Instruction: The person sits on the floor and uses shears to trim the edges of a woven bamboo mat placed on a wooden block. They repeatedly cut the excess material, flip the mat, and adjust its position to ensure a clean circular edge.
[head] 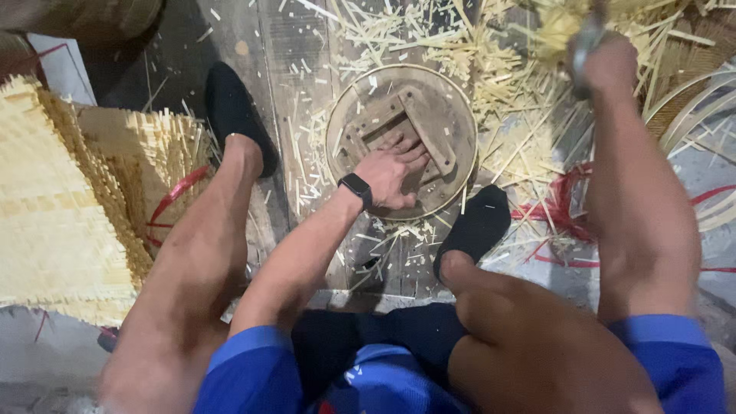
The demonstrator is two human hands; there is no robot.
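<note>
My left hand (395, 170) lies flat on a round wooden mould (456, 115) with crossed wooden battens, which sits on the floor between my feet. A black watch (356, 188) is on that wrist. My right hand (608, 65) is raised at the upper right and closed around a blurred metal tool (584, 42), held over a heap of pale bamboo strips (529, 115). Both feet wear black shoes, the left shoe (230, 107) and the right shoe (477, 224).
A woven bamboo mat (54, 215) lies at the left with a red strap (172, 195) beside it. Bamboo offcuts litter the floor boards. Red strips (560, 211) and curved bamboo hoops (690, 115) lie at the right.
</note>
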